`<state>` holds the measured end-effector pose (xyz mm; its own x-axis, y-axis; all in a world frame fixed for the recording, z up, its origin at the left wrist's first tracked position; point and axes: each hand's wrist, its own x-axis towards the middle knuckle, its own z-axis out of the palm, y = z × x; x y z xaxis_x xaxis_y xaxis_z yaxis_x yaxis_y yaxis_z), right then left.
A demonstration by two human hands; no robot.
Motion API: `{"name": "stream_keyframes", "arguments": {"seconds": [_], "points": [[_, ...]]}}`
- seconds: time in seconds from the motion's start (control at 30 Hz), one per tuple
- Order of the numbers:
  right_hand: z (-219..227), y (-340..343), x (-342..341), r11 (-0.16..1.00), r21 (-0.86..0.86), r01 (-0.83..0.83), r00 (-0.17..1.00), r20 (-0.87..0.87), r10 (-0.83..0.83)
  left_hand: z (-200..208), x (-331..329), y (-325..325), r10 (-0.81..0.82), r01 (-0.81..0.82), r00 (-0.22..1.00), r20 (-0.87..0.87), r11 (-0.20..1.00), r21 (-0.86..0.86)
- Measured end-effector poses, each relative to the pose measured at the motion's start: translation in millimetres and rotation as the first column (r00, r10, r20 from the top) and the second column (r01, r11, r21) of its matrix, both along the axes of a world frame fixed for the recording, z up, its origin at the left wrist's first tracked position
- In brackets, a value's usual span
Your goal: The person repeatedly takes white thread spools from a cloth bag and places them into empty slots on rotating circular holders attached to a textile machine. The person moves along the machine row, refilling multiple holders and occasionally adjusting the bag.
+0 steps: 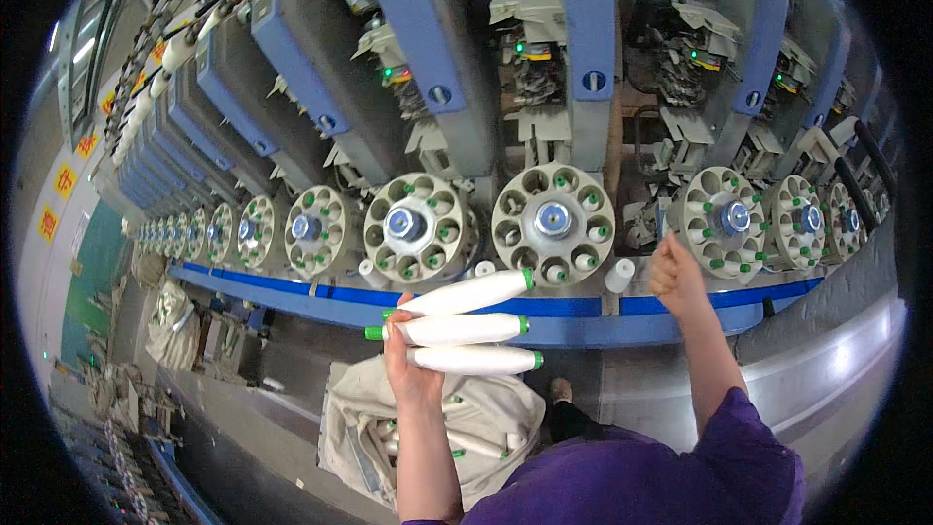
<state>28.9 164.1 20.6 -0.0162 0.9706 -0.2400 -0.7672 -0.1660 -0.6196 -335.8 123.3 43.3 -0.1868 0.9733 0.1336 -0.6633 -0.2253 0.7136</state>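
Note:
My left hand [416, 369] grips three yarn bobbins [462, 331] fanned out side by side, wound with white yarn and tipped with green. They lie roughly level above an open cloth sack [350, 394], pointing right. My right hand [677, 277] is raised with its fingers curled together, just left of a round bobbin magazine [708, 221]. Whether it pinches a thread or anything else is too small to tell. Left of that hand stands another round magazine [530, 224], with a blue centre knob and some bobbins in its pockets.
A row of blue-and-grey winding units [442, 49] runs across the back, each with a round magazine below. A blue rail [680, 311] passes in front. A white tube [619, 275] stands by it. Green-tipped bobbins lie inside the sack; another bundled sack [173, 326] sits at left.

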Motion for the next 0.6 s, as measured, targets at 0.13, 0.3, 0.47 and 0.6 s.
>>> {"name": "stream_keyframes", "arguments": {"seconds": [0.13, 0.3, 0.47, 0.6], "points": [[-4, 25, -61, 0.871, -0.077, -0.485, 0.652, 0.632, 0.419, 15, 31, 34, -0.047, 0.047, 0.999, -0.016, 0.999, 0.011], [-39, 48, -125, 0.77, 0.137, -0.623, 0.78, 0.175, 0.601, 16, 48, 66, 0.019, -0.019, 0.997, -0.075, 1.0, 0.01], [-55, 81, -44, 0.936, -0.026, -0.352, 0.87, -0.379, 0.316, 17, 48, 83, 0.062, -0.062, 0.996, -0.062, 0.998, 0.0], [-42, 109, -13, 0.995, 0.096, -0.016, 0.916, -0.398, 0.053, 19, 56, 91, 0.048, -0.049, 0.992, -0.118, 0.999, -0.001]]}}
